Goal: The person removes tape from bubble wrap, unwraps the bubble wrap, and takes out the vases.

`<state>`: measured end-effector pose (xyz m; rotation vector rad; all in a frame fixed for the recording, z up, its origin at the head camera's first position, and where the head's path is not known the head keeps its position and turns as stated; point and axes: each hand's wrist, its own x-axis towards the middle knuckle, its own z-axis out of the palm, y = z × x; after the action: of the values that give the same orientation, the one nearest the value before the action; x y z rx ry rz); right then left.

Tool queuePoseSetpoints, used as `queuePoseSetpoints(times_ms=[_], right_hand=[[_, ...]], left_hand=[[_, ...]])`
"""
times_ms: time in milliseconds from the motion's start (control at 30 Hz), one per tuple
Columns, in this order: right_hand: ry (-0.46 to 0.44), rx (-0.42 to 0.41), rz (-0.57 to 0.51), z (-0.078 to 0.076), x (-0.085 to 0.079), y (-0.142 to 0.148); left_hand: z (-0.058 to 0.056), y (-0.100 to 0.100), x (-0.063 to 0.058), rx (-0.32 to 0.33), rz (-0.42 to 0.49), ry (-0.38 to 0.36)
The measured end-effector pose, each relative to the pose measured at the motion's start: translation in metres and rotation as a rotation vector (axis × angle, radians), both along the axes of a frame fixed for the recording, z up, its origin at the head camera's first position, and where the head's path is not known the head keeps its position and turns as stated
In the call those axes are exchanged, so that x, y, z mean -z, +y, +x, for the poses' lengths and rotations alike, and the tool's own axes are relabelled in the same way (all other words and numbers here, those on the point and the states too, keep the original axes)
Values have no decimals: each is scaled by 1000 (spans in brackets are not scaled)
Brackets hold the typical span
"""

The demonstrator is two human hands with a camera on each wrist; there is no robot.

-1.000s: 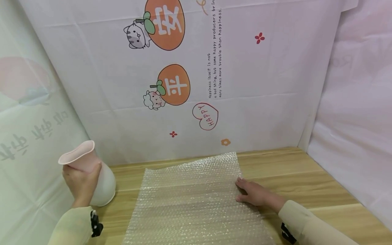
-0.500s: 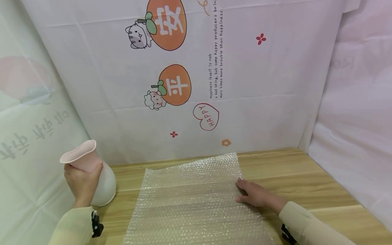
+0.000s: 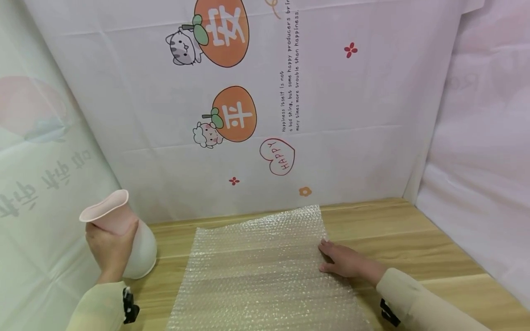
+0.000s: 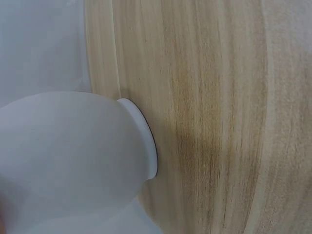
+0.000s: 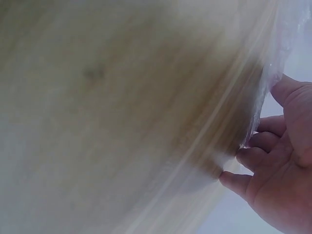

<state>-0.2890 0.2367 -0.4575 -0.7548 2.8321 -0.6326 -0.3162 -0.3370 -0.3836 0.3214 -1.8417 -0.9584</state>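
Note:
A vase (image 3: 142, 246) with a wavy pink rim and a white body stands upright on the wood-grain table at the left. My left hand (image 3: 111, 248) grips it round the pink neck. In the left wrist view the vase's base (image 4: 144, 139) meets the table. A sheet of clear bubble wrap (image 3: 256, 271) lies spread out to the right of the vase, its near end cut off by the frame. At its right edge rests my right hand (image 3: 341, 260). The right wrist view shows its fingers (image 5: 265, 141) loosely bent, the tips touching the sheet's edge and the table.
Wood-grain table (image 3: 414, 248) extends to the right of the sheet. A white printed cloth (image 3: 331, 138) hangs behind the table, with more cloth (image 3: 480, 151) along the right side and the left side.

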Motion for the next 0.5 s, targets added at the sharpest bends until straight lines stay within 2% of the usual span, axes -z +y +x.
queuePoseSetpoints(times_ms=[500], right_hand=[[46,-33,49,-3,-3,0]], left_hand=[[4,-3,2,45,-3,4]])
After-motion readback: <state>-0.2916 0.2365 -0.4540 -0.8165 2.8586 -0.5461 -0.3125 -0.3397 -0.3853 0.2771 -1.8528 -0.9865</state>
